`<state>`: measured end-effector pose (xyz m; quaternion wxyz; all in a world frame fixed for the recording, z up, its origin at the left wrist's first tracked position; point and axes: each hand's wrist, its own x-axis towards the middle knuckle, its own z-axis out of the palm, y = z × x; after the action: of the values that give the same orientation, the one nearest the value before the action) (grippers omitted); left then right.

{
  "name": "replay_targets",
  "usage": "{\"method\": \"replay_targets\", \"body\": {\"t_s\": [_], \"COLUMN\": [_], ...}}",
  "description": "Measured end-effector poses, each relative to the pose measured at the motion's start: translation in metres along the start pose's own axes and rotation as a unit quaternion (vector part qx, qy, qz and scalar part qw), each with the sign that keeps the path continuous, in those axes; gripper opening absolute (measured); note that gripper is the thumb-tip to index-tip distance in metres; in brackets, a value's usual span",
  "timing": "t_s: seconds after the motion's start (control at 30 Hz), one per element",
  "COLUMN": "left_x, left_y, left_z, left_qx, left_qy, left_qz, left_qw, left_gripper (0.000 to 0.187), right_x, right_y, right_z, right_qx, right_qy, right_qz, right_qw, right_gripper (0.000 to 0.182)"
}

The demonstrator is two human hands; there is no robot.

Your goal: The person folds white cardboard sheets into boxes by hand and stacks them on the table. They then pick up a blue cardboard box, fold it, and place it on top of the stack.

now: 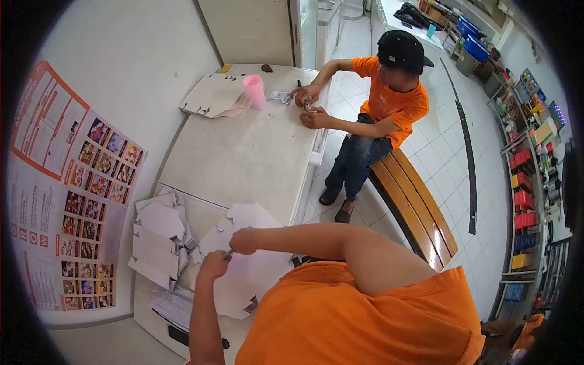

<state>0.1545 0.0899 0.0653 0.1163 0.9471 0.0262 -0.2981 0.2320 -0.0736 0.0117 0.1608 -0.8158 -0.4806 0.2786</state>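
Holding a small grey thing (227, 255) above the large white card sheet (243, 277), the person is keeping both hands close together. The left hand (213, 266) is gripping one end with its fingers closed; the right hand's (245, 241) fingers are curling closed at the other end, but whether they are gripping it, I cannot tell. With so little of the thing showing, a slip looks possible: if either grip is loosening, it could be dropping onto the sheet or sliding beneath it.

Left of the sheet, cut card pieces (157, 246) are lying in an uneven, overlapping pile; a nudge from the left forearm could be spreading them. Printed papers (173, 307) are lying at the sheet's near left side, where that same forearm could be dragging them.

Beyond the sheet, a pink cup (254, 92) is standing near a co-worker's hands (313, 109), and a careless reach there could be tipping it.
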Motion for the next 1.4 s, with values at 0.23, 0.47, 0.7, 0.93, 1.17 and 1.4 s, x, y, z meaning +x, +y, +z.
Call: {"method": "replay_targets", "body": {"t_s": [0.23, 0.47, 0.7, 0.93, 1.17, 1.4], "left_x": [-0.025, -0.022, 0.023, -0.022, 0.007, -0.016], "left_y": [0.000, 0.000, -0.061, 0.015, -0.011, 0.005], "left_z": [0.067, 0.099, 0.091, -0.058, -0.004, 0.032], "left_qx": [-0.032, 0.026, -0.284, -0.216, -0.161, -0.100], "left_qy": [0.240, 0.371, 0.110, -0.263, -0.260, 0.000], "left_qz": [0.108, 0.159, 0.062, -0.019, -0.097, -0.014], "left_qw": [0.964, 0.914, 0.950, 0.940, 0.947, 0.995], "left_gripper": [0.038, 0.084, 0.041, 0.045, 0.070, 0.074], "right_x": [-0.040, -0.050, -0.053, 0.003, -0.013, -0.026], "right_y": [-0.022, -0.014, -0.052, -0.033, -0.026, -0.010], "right_z": [0.036, 0.055, 0.006, -0.074, -0.010, 0.010], "right_qx": [-0.118, -0.139, -0.028, 0.098, -0.006, -0.047], "right_qy": [0.162, 0.189, 0.113, -0.097, 0.015, 0.088], "right_qz": [0.011, -0.053, 0.053, 0.070, 0.075, -0.024], "right_qw": [0.980, 0.971, 0.992, 0.988, 0.997, 0.995], "right_gripper": [0.043, 0.098, 0.089, 0.061, 0.033, 0.044]}}
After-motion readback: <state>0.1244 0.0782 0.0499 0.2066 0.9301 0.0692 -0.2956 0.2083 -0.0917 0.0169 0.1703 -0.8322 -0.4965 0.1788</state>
